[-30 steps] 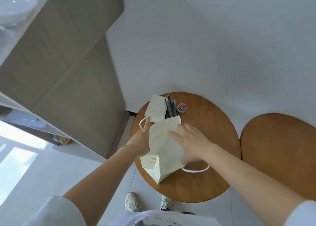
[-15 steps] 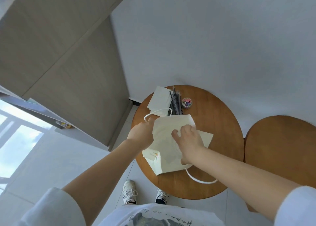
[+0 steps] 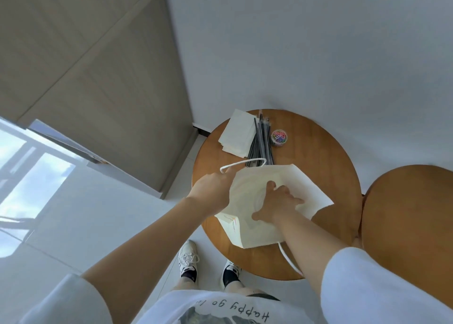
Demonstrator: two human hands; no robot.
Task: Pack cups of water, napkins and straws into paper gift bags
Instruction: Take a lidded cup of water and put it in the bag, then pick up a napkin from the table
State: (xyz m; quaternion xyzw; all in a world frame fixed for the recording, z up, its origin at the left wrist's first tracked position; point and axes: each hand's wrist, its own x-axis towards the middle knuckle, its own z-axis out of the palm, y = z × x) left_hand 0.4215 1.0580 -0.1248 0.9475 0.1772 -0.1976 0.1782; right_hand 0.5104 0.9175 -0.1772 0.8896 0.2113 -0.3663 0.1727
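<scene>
A cream paper gift bag [image 3: 247, 229] stands tilted on the round wooden table [image 3: 321, 166], its mouth spread towards me. My left hand [image 3: 210, 191] grips the bag's left rim beside the white rope handle [image 3: 242, 163]. Inside the mouth, my right hand [image 3: 277, 204] presses with spread fingers against the paper. The second handle [image 3: 288, 257] hangs under my right forearm. At the table's far side lie a stack of white napkins [image 3: 236, 133] and a bundle of black straws [image 3: 262, 143]. No cup is in view.
A small clear jar of coloured paper clips [image 3: 279, 137] stands right of the straws. A second wooden table [image 3: 407, 225] adjoins on the right. The white wall is close behind, wooden cabinets are at left, and my shoes [image 3: 188, 262] are on the tiled floor.
The bag's mouth has been pulled wider. My right hand went from lying on the flat bag to pressing inside it with fingers spread. My left hand kept hold of the rim.
</scene>
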